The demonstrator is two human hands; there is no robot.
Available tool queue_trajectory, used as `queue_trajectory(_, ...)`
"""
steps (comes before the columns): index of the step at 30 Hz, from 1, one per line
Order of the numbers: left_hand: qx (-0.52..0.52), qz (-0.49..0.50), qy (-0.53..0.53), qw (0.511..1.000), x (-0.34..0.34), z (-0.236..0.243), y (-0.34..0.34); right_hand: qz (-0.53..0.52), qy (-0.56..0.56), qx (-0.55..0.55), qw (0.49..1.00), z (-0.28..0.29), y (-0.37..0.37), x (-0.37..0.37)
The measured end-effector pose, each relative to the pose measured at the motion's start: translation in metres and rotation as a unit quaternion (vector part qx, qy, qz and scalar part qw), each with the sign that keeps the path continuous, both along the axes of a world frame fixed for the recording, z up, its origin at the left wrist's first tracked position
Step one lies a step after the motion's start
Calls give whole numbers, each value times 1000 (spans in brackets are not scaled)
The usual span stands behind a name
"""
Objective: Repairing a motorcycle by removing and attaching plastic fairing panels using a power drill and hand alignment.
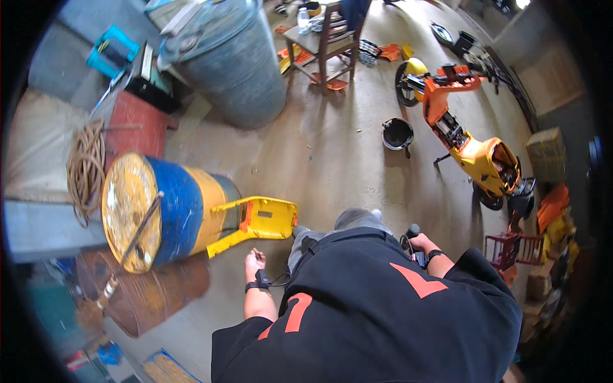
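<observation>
My left hand [255, 262] hangs at my left side, loosely curled with the fingers a little apart, and nothing shows in it. Just beyond it is a yellow plastic body panel [273, 218] with an orange edge, leaning by a blue-and-yellow drum [179, 214]. Low at my right side, my right hand [421, 243] is closed around a tool with a dark rounded end [414, 229]; its lower part is hidden, so its kind is unclear. Each wrist wears a dark band with a small boxy device and a cable.
A partly stripped orange-and-yellow motorbike [479, 156] stands ahead right. Nearer the middle is a black bucket [398, 134] on the floor. A large grey-blue barrel [230, 70] and a wooden chair [329, 41] stand ahead. Coiled rope [87, 163] hangs at left; cardboard boxes [546, 153] line the right.
</observation>
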State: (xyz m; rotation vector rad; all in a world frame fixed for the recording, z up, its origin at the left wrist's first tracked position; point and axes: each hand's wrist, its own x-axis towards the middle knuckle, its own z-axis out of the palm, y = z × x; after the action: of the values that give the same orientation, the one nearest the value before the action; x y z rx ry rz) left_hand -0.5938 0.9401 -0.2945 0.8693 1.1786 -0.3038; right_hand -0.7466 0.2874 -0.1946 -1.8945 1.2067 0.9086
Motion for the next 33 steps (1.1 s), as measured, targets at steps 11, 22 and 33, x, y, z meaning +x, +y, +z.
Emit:
queue_trajectory(11, -30, -367, -129, 921, 181, 41, -274, -254, 27, 43, 966, -23, -104, -149)
queue_trajectory(22, -281, -309, -75, 905, 262, 49, -611, -409, 62, 62, 908, -25, -140, -178)
queue_trajectory(33, -80, -539, 30, 838, 345, -166, -798, -479, 67, -31, 875, 113, -119, -30)
